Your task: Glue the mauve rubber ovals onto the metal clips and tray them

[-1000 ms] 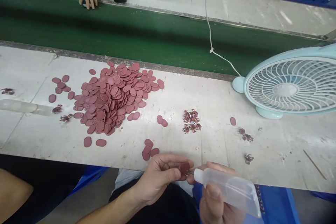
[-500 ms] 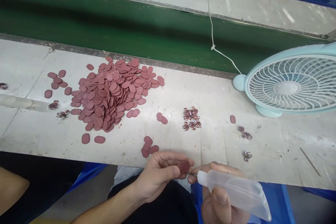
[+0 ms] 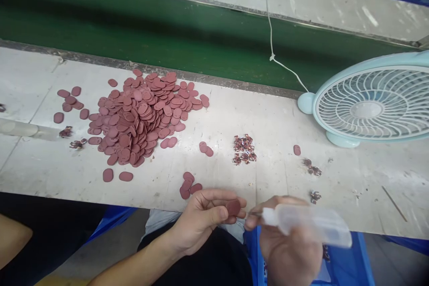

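Note:
Pinched between the thumb and fingers of my left hand (image 3: 204, 219) is a reddish-brown oval disc (image 3: 233, 208), held over the table's near edge. My right hand (image 3: 291, 250), blurred by motion, grips a translucent squeeze bottle (image 3: 315, 223) lying nearly level, its thin nozzle towards the disc but apart from it. Left of my hands lie a few loose discs (image 3: 186, 186). Beyond them rises a big pile of the same ovals (image 3: 140, 116). Small painted figures (image 3: 244, 148) stand or lie in a tight cluster ahead of my hands.
A pale blue fan (image 3: 365, 107) is at the right, its white cord (image 3: 271, 31) running across the green strip (image 3: 201, 44). A thin stick (image 3: 394, 204) lies on the right of the table. Below my right hand is a blue crate (image 3: 360, 259). Another person's arm (image 3: 13, 241) shows at lower left.
My right hand has drawn the bottle a little to the right, and its nozzle has come away from the disc. My left hand keeps the disc almost in the same spot.

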### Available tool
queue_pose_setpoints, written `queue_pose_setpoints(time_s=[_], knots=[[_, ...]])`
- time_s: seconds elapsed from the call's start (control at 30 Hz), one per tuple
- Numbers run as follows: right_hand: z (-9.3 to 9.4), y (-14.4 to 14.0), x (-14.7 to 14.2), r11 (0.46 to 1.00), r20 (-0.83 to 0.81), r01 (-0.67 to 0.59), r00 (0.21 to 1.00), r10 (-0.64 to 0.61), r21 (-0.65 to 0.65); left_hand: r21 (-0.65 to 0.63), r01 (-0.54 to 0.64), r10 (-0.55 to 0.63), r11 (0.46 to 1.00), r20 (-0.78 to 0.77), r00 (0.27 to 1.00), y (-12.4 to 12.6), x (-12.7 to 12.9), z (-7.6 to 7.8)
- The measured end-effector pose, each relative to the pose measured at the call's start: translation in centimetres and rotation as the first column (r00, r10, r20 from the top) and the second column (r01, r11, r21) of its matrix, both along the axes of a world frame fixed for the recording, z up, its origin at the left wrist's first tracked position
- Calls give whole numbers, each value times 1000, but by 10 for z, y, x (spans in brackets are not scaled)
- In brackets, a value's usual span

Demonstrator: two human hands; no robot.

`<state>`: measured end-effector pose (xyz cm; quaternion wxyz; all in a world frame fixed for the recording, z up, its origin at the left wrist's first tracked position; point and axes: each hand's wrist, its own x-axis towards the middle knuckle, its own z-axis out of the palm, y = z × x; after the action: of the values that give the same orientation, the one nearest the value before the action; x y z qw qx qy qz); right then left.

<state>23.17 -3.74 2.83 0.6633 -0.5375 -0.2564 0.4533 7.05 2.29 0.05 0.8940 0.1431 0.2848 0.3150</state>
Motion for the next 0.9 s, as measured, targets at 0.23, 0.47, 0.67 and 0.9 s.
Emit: queue_pose_setpoints(time_s=[0.23,0.47,0.67,0.9], knots=[[-46,40,93,977,-951,47,242,191,208,-30,-26,25,999,-22,999,4,-9,-1],[-47,36,72,981,-576,24,812,94,194,-53,-115,106,992,-158,982,14,-26,-3],[-47,68,40,991,877,-102,464,120,-81,-85,-131,112,988,-198,974,13,-27,-2],[-67,62,30,968,966,-197,174,192,-156,-79,-131,109,988,-242,964,14,-33,-3]])
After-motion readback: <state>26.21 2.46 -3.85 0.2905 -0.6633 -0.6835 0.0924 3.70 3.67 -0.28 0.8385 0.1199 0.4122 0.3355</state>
